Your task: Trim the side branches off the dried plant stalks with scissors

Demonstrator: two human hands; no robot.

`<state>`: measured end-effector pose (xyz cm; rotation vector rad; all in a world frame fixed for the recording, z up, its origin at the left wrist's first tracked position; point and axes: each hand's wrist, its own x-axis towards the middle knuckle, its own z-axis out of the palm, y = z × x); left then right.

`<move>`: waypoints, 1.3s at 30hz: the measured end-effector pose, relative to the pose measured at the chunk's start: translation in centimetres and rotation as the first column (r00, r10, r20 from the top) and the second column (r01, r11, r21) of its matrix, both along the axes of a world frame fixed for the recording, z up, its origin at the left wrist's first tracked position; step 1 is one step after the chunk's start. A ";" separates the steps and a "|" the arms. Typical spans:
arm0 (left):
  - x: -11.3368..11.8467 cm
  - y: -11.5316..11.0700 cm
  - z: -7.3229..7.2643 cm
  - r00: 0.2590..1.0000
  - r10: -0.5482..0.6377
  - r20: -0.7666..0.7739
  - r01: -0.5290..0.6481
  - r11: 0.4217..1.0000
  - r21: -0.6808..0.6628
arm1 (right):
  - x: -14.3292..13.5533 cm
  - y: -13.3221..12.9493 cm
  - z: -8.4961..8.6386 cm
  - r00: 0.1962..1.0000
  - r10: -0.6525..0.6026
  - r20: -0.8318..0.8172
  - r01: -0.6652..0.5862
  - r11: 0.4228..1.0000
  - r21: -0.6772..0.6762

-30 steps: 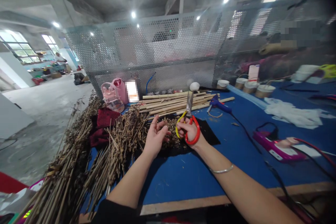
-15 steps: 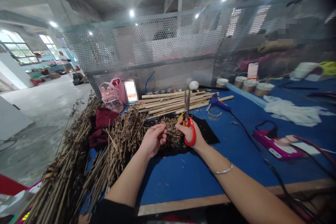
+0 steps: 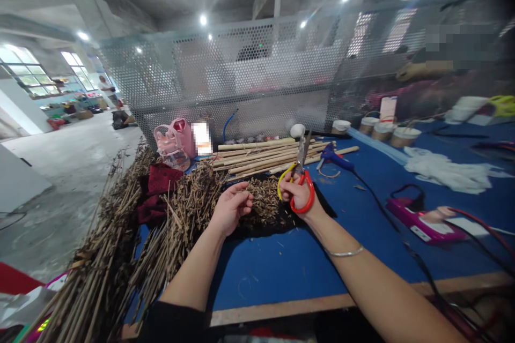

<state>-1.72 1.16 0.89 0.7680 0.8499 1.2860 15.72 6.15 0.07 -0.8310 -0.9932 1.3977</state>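
My right hand (image 3: 295, 193) is closed around scissors (image 3: 301, 158) with one red and one yellow handle. Their blades point up and away from me, slightly parted. My left hand (image 3: 232, 206) hovers at the left edge of a pile of small dried brown pieces (image 3: 263, 201). Its fingers are curled with the thumb against them; anything between them is too small to make out. The pile lies on a black cloth (image 3: 277, 229). Left of my left hand lie bundles of dried stalks (image 3: 177, 220) with seedy heads.
Pale sticks (image 3: 257, 158) lie behind the pile, beside a blue glue gun (image 3: 336, 158). A magenta power strip (image 3: 426, 222) with cables and a white plastic bag (image 3: 446, 169) are to the right. A pink bag (image 3: 177, 142) stands before the perforated metal screen (image 3: 241, 75).
My right hand has moved right, away from my left hand, with the scissors; their handles and blades are spread wider. My left hand has shifted slightly left and up.
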 end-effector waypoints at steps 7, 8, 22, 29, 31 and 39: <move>0.7 0.0 -0.1 0.981 0.065 0.182 -0.075 0.996 0.048 | -0.5 -0.5 -0.5 0.995 0.037 0.090 -0.036 0.999 -0.011; 0.6 0.0 -0.1 0.983 0.069 0.173 -0.078 0.996 0.047 | -0.6 -0.6 -0.4 0.994 0.025 0.111 -0.024 1.000 -0.004; -0.2 0.8 -1.4 0.803 0.367 -0.469 -0.282 0.928 0.244 | -0.4 -0.5 -0.5 0.981 -0.085 0.172 0.052 0.982 0.184; -1.9 0.9 -1.4 0.526 0.449 -0.723 -0.236 0.893 0.383 | 0.2 0.5 -0.5 0.992 -0.125 0.014 0.125 0.992 0.018; -1.7 0.6 -1.1 0.420 0.473 -0.775 -0.244 0.881 0.406 | 0.1 0.5 -0.5 0.992 -0.125 -0.004 0.125 0.992 0.004; -1.7 -0.3 -1.3 0.119 0.386 -0.915 -0.203 0.911 0.358 | 0.1 0.4 -0.2 0.991 -0.129 -0.047 0.128 0.992 -0.012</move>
